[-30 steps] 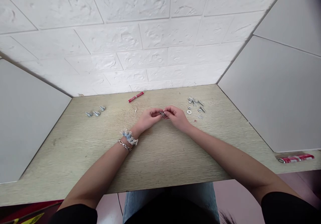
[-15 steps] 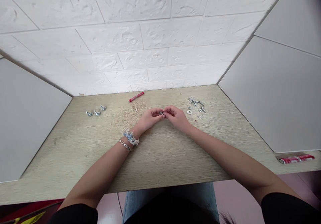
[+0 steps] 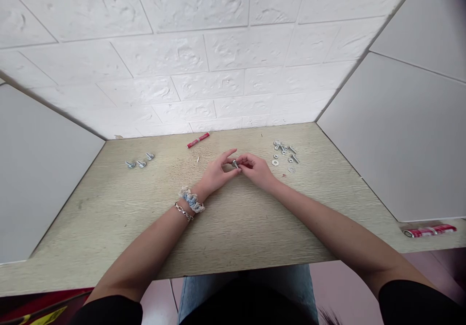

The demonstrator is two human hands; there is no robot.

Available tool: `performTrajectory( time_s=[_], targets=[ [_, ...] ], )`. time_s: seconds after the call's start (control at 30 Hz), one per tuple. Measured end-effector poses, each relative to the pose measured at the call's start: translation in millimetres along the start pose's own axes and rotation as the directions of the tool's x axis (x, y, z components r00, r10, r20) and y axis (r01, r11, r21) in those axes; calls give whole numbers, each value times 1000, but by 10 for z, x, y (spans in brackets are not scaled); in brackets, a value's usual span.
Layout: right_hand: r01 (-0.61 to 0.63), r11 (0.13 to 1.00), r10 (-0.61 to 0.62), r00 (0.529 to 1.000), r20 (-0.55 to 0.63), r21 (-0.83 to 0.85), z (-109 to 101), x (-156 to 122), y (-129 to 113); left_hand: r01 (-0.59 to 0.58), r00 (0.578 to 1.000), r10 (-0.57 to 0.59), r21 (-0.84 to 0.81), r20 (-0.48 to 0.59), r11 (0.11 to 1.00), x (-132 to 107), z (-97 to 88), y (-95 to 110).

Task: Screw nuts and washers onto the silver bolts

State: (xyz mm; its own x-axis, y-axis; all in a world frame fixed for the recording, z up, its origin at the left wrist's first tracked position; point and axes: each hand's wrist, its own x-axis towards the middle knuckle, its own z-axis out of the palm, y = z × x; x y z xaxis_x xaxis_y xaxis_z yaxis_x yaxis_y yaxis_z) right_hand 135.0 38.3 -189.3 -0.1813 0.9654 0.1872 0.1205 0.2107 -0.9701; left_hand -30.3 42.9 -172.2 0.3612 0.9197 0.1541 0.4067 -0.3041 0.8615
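Observation:
A small metal bolt (image 3: 235, 164) is pinched in the fingertips of my right hand (image 3: 257, 170), above the middle of the table. My left hand (image 3: 217, 170) is around the bolt's other side, its index finger raised and its thumb apart below. Whether a left fingertip touches the bolt, I cannot tell. A washer or nut seems to sit on the bolt, but it is too small to be sure. Off to the right lies a group of loose bolts and nuts (image 3: 282, 147), with a flat washer (image 3: 275, 163) and a thin ring washer (image 3: 291, 169) nearer me.
Three bolts with parts on them (image 3: 141, 164) lie at the left of the wooden table (image 3: 233, 228). A red tube-like item (image 3: 198, 140) rests near the white brick-patterned wall (image 3: 225, 48); another red item (image 3: 430, 231) lies at right. Grey panels (image 3: 418, 136) flank both sides.
My left fingers have spread, with the index finger lifting away from the bolt. More of the bolt now shows, while my right hand stays nearly in place.

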Motion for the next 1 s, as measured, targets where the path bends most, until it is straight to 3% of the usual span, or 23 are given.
performTrajectory(
  time_s=[0.13, 0.43, 0.63, 0.77, 0.83, 1.0],
  targets=[
    [-51, 998, 50, 998, -25, -46, -13, 9, -41, -20, 1000, 20, 55, -13, 998, -17, -3, 26],
    [-88, 989, 87, 996, -7, -118, -31, -3, -117, -96, 994, 95, -22, -46, 995, -30, 9, -5],
    [105, 925, -65, 991, 120, -365, -21, -8, -81, -130, 988, 131, 17, -82, 991, -28, 21, -25],
    [99, 935, -94, 995, 32, -341, -13, -31, -33, -108, 984, 118, 79, -130, 991, -18, 15, -29],
    [118, 934, -110, 993, 43, -337, -20, -45, -20, -89, 982, 108, 125, -152, 988, -8, 8, -37],
    [303, 797, -231, 952, 199, -523, -25, -69, -20, -83, 978, 118, 200, -172, 976, 7, 1, -64]
  ],
)
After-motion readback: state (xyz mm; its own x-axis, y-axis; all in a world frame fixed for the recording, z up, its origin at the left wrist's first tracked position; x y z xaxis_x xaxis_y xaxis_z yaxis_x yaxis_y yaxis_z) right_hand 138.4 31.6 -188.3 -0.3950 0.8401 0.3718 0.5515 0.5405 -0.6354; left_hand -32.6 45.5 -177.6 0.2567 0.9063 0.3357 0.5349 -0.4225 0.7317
